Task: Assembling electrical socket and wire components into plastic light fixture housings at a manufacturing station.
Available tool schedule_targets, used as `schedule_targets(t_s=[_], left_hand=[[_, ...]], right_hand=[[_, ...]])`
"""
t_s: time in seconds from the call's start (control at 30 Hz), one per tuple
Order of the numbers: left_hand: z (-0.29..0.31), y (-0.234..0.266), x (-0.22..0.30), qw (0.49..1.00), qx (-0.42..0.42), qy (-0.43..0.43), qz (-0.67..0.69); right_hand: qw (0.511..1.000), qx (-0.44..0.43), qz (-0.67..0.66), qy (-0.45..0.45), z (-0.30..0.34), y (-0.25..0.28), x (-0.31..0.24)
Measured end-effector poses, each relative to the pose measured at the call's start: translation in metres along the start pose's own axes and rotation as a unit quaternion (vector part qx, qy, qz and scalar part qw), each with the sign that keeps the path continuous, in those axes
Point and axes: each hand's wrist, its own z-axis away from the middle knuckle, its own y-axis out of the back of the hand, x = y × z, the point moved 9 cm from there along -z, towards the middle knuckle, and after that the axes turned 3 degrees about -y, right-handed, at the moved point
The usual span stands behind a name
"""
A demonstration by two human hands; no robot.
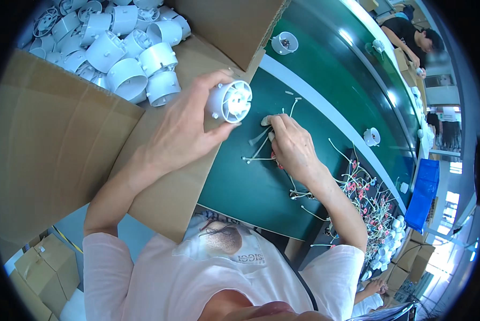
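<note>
A white round plastic housing (236,101) is in my left hand (184,125), its ribbed open end facing right. Fingers and thumb wrap round its sides, above the flap of the cardboard box. On the green work surface (234,184), my right hand (293,144) is closed in a pinch, with covers on its fingertips. White cables (258,159) with small connectors lie under and beside those fingers. Which piece the pinch holds is hidden. A red part shows just below the hand.
An open cardboard box (63,144) full of white housings (127,77) stands at the left. Beyond a pale rail runs a green conveyor (331,59) carrying white cups (285,43). Tangled cables with red parts (366,195) pile up at right. A co-worker (411,37) sits across the conveyor.
</note>
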Motion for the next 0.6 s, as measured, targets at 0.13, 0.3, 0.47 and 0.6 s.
schedule_targets(t_s=[0.13,0.3,0.47,0.6], left_hand=[[0.005,-0.008,-0.017,0.974,-0.012,0.115,0.194],[0.003,-0.010,-0.015,0.978,-0.054,0.116,0.164],[0.011,-0.015,-0.020,0.958,-0.030,0.133,0.253],[0.013,-0.014,-0.022,0.948,-0.052,0.179,0.258]], right_hand=[[0.947,0.067,-0.302,-0.089,-0.004,0.002,0.021],[0.945,0.110,-0.292,-0.095,0.002,0.023,0.036],[0.952,0.074,-0.247,-0.163,-0.007,0.036,0.051],[0.978,0.014,-0.166,-0.122,-0.003,0.022,0.045]])
